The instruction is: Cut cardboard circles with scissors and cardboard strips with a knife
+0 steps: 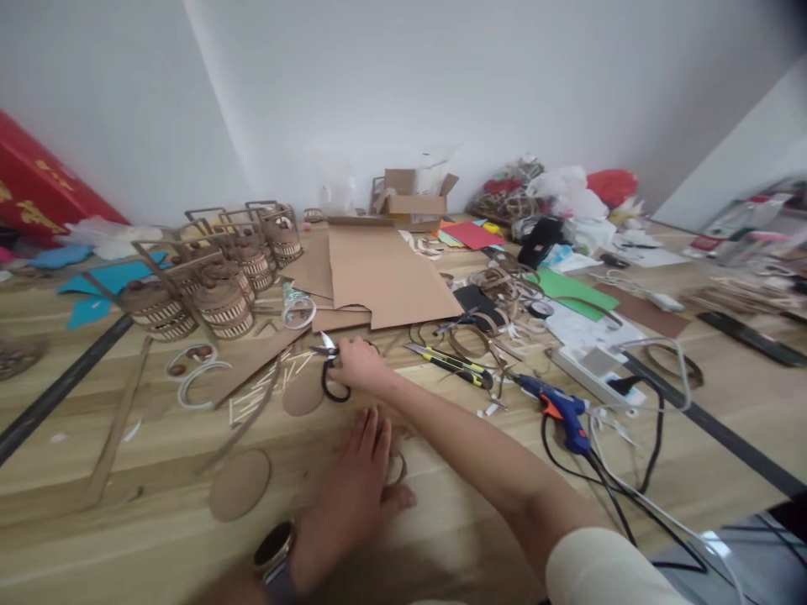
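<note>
My right hand [358, 366] reaches forward over the wooden table [157, 538] and is closed round the black handles of a pair of scissors [330, 370], whose short blades point up and left. My left hand [356, 491], with a watch on the wrist, lies flat with fingers stretched out, pressing down on a cardboard piece with a thin curved cardboard strip [399, 467] beside it. A round cardboard disc [239, 485] lies to its left, and another disc [303, 393] lies just left of the scissors.
Large cardboard sheets [384, 273] lie ahead. Several woven cardboard baskets [220, 290] stand at the left. A yellow-black utility knife [450, 363] and a blue glue gun [561, 410] with black cable lie to the right, by a power strip [586, 363]. Coloured paper, bags and a small box crowd the back.
</note>
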The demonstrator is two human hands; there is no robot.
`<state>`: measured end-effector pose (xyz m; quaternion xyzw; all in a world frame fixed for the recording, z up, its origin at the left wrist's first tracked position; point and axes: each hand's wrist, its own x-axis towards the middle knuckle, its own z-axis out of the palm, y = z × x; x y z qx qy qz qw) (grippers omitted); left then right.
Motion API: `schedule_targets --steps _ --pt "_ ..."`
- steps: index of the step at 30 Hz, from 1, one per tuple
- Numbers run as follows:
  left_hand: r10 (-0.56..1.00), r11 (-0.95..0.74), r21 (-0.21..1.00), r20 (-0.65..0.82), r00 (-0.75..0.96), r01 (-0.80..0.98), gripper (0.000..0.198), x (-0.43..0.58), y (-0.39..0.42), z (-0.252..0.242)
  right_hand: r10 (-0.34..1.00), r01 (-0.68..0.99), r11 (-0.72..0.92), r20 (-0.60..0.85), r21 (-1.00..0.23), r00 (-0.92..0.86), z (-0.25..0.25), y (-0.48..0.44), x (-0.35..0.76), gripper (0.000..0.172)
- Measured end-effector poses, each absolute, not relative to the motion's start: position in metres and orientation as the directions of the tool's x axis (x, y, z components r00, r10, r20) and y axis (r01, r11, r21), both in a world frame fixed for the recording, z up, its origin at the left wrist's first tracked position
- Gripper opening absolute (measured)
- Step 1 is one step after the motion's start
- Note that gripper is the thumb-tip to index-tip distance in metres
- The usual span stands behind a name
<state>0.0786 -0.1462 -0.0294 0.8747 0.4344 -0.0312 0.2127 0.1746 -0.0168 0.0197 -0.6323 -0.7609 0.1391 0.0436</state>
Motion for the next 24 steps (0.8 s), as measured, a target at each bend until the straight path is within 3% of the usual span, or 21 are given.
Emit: schedule_targets --steps 7,9,12,14,19,24 --pt "0.684 -0.591 0.367 -0.245 0.687 0.718 0.092 0.075 -0.152 -0.036 0.972 0.940 0.230 0.019 -0.252 -0.232 0.024 -0.061 0.196 0.050" --pt "0.678 -0.607 0.369 -0.222 0.701 0.704 0.090 0.076 -0.149 -0.040 0.990 0.965 0.138 0.060 -0.225 -0.127 0.025 -0.081 0.238 0.035" --pt "0.660 -0.657 0.369 -0.141 0.738 0.658 0.088 0.078 -0.144 -0.052 0.986 0.981 -0.093 0.121 -0.170 0.114 0.015 -0.118 0.311 0.042" --pt "0.632 -0.710 0.358 -0.056 0.773 0.607 0.086 0.081 -0.141 -0.063 0.980 0.977 -0.149 0.111 -0.155 0.167 0.000 -0.146 0.346 0.042" --pt "0.582 -0.791 0.333 0.148 0.800 0.514 0.094 0.101 -0.138 -0.082 0.997 0.980 0.000 0.078 -0.199 0.015 -0.043 -0.211 0.344 0.044" --pt "0.565 -0.803 0.346 0.181 0.805 0.486 0.102 0.116 -0.136 -0.079 0.973 0.925 0.226 0.116 -0.306 -0.200 -0.053 -0.230 0.300 0.047"
